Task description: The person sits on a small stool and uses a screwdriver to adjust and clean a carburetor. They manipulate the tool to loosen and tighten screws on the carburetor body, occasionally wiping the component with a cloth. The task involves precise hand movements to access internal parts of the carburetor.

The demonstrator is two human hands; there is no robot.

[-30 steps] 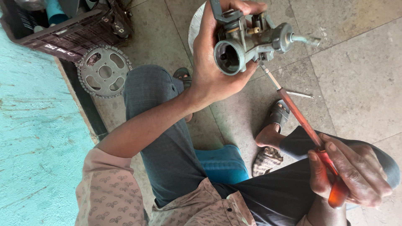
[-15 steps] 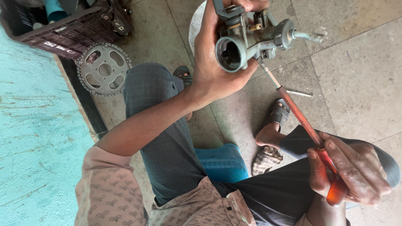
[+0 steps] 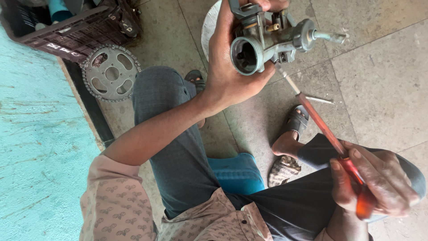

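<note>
My left hand (image 3: 232, 76) grips a grey metal carburetor (image 3: 267, 40), held up near the top of the head view with its round bore facing me. My right hand (image 3: 374, 183) is closed around the orange-red handle of a long screwdriver (image 3: 325, 129). The screwdriver's metal shaft runs up and left, and its tip meets the underside of the carburetor. I am seated, with my knees and sandalled feet below the hands.
A toothed metal sprocket (image 3: 110, 73) lies on the stone floor beside a dark plastic crate (image 3: 76, 31) of parts. A thin metal rod (image 3: 320, 100) lies on the tiles. A white round object (image 3: 209, 27) sits behind my left hand. A crumpled rag (image 3: 284, 170) lies by my foot.
My left hand has lifted the carburetor slightly toward the top of the view. The right hand and screwdriver stay where they were.
</note>
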